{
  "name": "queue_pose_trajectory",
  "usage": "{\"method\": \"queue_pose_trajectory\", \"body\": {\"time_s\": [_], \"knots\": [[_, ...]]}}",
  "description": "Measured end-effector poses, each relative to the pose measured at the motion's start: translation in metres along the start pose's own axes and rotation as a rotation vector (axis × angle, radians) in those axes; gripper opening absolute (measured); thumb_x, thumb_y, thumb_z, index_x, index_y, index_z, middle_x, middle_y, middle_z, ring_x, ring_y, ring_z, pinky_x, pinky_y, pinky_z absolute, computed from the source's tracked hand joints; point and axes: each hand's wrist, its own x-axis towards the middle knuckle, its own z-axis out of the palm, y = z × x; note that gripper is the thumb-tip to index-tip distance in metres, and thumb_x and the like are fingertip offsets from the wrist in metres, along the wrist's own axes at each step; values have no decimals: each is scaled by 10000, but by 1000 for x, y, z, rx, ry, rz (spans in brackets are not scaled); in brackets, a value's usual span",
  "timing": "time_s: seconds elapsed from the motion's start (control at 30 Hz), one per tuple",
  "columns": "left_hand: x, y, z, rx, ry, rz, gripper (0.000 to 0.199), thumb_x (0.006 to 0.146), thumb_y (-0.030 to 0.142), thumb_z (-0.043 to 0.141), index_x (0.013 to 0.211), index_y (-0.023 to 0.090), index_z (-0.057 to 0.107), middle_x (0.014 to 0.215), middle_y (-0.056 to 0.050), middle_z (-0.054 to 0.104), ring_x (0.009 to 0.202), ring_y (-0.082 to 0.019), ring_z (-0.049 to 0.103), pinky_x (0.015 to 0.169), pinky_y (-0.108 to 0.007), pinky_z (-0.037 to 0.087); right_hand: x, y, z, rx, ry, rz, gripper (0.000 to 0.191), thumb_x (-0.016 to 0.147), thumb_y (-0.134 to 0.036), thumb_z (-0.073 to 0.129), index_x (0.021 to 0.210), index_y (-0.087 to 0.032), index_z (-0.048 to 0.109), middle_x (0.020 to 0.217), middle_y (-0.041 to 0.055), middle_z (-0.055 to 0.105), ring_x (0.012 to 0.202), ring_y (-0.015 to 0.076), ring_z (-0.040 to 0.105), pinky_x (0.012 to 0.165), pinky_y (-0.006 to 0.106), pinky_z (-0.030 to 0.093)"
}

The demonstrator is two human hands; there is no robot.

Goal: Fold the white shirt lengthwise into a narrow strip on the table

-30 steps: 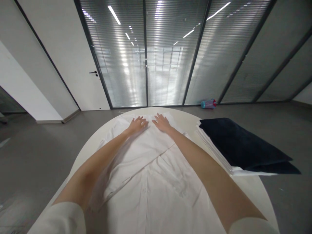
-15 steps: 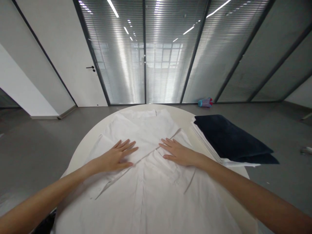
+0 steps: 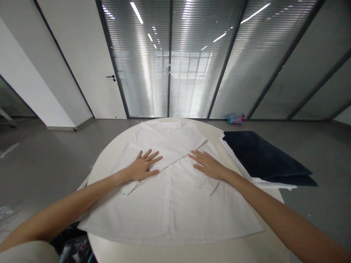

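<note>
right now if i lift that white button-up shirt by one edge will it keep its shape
Probably not: the white button-up shirt lies flat with creased, folded-over sleeves under the left hand and right hand, so it likely droops and unfolds. It looks thin, probably light, and may slide on the smooth round white table.

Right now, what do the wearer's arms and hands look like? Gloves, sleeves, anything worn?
Left hand and right hand are bare: no gloves, rings or watch visible. Forearms are bare too. A pale sleeve shows at the left arm's bottom edge.

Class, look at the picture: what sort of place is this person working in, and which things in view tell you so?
Probably an office or meeting room: glass partition walls with blinds, a white door and a round table where both hands press flat on a white shirt.
</note>
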Motion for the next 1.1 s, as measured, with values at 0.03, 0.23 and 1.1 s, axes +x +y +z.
{"method": "queue_pose_trajectory", "body": {"time_s": [0.03,0.23,1.1], "knots": [[1,-1,0,-3,7,6,680,973,680,344,1577,383,247,1661,-25,172,1526,-370,123,1186,-646,111,0,1,0,-12,17,-1,636,1016,-597,271,1550,-269,380,1637,70,250,1517,262,197,1229,524,177],[-23,-3,-5,-46,81,134,612,1029,569,320,1588,332,239,1663,-35,167,1540,-286,103,1234,-532,99,-32,-14,-8,-92,130,54,631,1014,-551,302,1486,-174,483,1546,137,438,1418,287,419,1182,471,326],[12,170,-25,-124,242,503,800,941,203,532,1579,251,51,1610,-163,302,1256,-270,583,915,-389,521,-135,-91,-33,642,259,321,287,879,-419,536,1082,-272,396,717,-53,499,622,157,528,592,280,438]]}}
